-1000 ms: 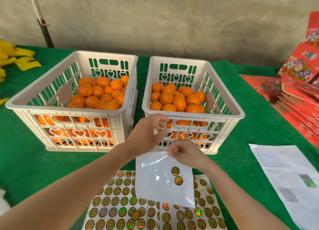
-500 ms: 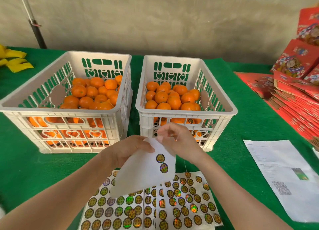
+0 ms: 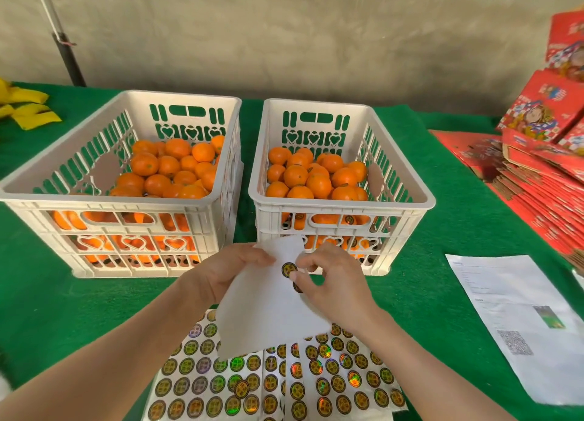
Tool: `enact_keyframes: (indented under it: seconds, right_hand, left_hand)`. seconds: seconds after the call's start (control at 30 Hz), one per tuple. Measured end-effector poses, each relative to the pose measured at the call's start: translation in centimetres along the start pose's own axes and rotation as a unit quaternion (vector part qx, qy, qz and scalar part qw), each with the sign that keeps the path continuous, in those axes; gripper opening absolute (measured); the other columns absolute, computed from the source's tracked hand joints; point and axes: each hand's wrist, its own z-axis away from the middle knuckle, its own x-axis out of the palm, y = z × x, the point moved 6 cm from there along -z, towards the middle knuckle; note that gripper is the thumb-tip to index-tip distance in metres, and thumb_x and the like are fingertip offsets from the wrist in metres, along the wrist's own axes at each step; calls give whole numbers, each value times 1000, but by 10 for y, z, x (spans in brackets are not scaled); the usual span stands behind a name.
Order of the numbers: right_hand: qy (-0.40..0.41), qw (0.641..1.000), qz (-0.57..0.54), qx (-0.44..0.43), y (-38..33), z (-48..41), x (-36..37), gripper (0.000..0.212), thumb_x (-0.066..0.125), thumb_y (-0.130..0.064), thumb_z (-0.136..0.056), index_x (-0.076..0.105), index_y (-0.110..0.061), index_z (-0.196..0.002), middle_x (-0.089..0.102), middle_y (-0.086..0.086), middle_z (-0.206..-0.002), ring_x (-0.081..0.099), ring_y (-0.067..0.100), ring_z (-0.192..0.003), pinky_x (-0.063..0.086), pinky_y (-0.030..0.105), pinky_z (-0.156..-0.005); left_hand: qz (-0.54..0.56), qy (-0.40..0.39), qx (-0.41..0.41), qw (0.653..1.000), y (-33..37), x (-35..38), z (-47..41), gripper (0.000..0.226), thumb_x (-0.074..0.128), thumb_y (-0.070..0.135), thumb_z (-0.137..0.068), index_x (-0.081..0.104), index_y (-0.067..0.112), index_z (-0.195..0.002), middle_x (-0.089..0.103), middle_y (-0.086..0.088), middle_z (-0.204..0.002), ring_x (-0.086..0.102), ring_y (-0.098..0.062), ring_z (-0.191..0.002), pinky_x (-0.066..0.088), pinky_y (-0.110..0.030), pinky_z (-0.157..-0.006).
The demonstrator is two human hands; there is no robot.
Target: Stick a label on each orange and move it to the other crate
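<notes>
Nearest on the green worktop point(image 3: 47, 310) lay sheets of round holographic labels point(image 3: 252, 382). The left hand point(image 3: 221, 275) pinched a white backing sheet point(image 3: 262, 310); the right hand's point(image 3: 331, 281) fingers pinched its round label point(image 3: 288, 269), which could crease if peeled hastily. Farther off, oranges point(image 3: 295, 175) filled two white plastic crates point(image 3: 341, 203).

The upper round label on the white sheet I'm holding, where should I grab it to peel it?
Take the upper label by its right rim, coming from the right with a fingernail. It lies flat on the backing sheet, so only an edge lifts; the left hand pinches the sheet's left edge, the right hand pinches at that rim.
</notes>
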Motion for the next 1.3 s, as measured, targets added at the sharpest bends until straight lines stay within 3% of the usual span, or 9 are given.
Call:
enact_keyframes:
  seconds: [0.1,0.43,0.63,0.77,0.9,0.97,1.03,1.1,1.3]
  right_hand:
    - [27,1000,13,4,-2,3,3,12,78,-14,-75,69,-6,-73,60,5,-73,49,13,-70,33,20,-63]
    - [49,995,-55,-64,-10,4,0,14,70,5,-76,64,-5,-67,60,4,-70,51,11,-64,46,33,-55]
    - [54,953,-272,120,9,-4,-10,25,63,-2,-86,61,-23,-73,57,-6,-65,54,18,-66,44,30,-64]
    - [62,948,-295,100,2,-10,-16,24,63,-2,-86,62,-23,-74,59,-3,-66,56,28,-69,47,42,-67]
    - [46,954,-284,81,-6,-17,-8,23,65,-6,-86,62,-25,-73,60,-5,-67,54,16,-66,45,35,-64]
    - [39,959,-272,67,-12,-21,-3,25,65,-5,-85,61,-26,-73,60,-8,-68,53,8,-64,45,28,-62]
    - [36,962,-266,52,-18,-26,1,24,66,-4,-85,62,-25,-74,61,-9,-70,54,8,-65,44,23,-61]
    - [42,964,-257,42,-22,-33,2,22,66,-4,-85,62,-25,-77,62,-9,-74,56,9,-68,45,21,-63]
    - [93,960,-262,-43,-59,-92,10,29,57,-17,-89,47,-36,-109,61,-14,-87,60,7,-88,46,13,-76]
  left_hand:
    - [1,3,1,1000,-1,3,-2,76,76,22,-53,58,7,-125,63,-25,-116,63,-38,-96,49,-50,-92]
    - [4,27,-56,998,-9,-5,-8,63,69,17,-59,60,2,-120,66,-23,-108,63,-35,-89,49,-44,-88]
    - [-26,-55,-91,994,-17,7,-9,67,66,17,-68,53,4,-132,53,-27,-132,54,-40,-112,42,-51,-101]
    - [-217,-122,-87,964,-28,28,-17,36,75,22,-68,68,10,-102,71,-10,-100,65,-25,-91,52,-33,-80]
    - [-491,-119,-40,862,-41,37,-31,24,76,28,-77,62,10,-78,57,-4,-75,54,-21,-73,40,-30,-66]
    - [-584,-74,45,807,-41,39,-39,30,74,28,-79,62,2,-88,57,-8,-82,52,-23,-80,40,-34,-69]
    - [-629,8,141,765,-32,38,-36,46,70,32,-81,59,7,-118,62,-9,-111,55,-23,-102,45,-35,-88]
    - [-601,89,232,759,-10,33,-18,44,63,34,-85,56,15,-124,62,-3,-116,55,-16,-103,45,-29,-91]
    - [-413,319,417,744,78,-40,79,15,62,6,-86,66,17,-96,59,19,-75,53,-1,-54,37,-6,-50]
